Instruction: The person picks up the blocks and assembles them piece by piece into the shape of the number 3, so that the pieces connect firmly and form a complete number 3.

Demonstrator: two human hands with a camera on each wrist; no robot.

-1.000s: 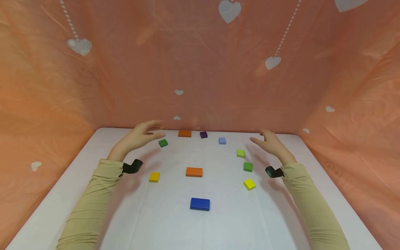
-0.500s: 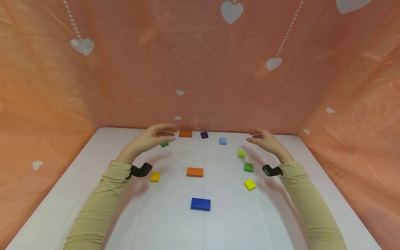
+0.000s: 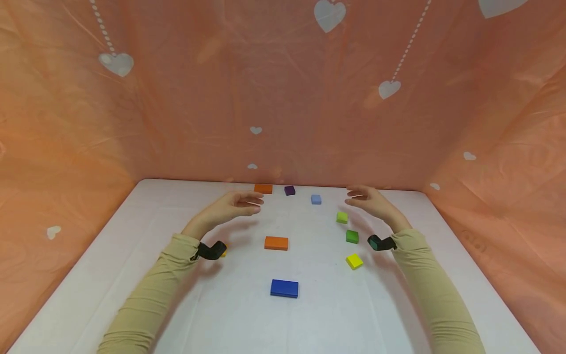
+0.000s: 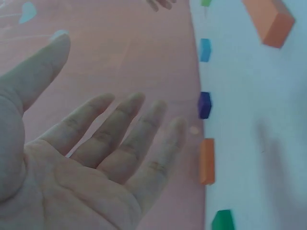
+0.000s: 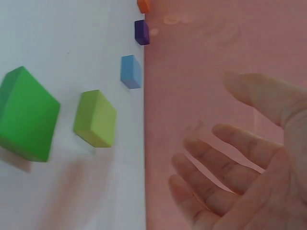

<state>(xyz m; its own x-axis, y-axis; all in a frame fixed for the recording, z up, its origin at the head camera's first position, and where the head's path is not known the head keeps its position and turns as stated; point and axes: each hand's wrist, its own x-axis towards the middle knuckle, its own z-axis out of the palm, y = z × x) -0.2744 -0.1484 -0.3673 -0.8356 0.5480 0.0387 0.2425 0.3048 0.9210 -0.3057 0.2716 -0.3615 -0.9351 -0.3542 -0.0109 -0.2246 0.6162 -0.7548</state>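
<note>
Hovering left of centre in the head view, the left hand (image 3: 230, 205) has relaxed, slightly spread fingers near the far orange block (image 3: 263, 189). Right of centre, the right hand (image 3: 375, 202) keeps its fingers loosely extended, the lime block (image 3: 342, 218) just below its fingertips in the frame. A purple block (image 3: 289, 191) and light blue block (image 3: 316, 199) lie between, upper middle; a dark blue block (image 3: 284, 288) lies lower centre.
</note>
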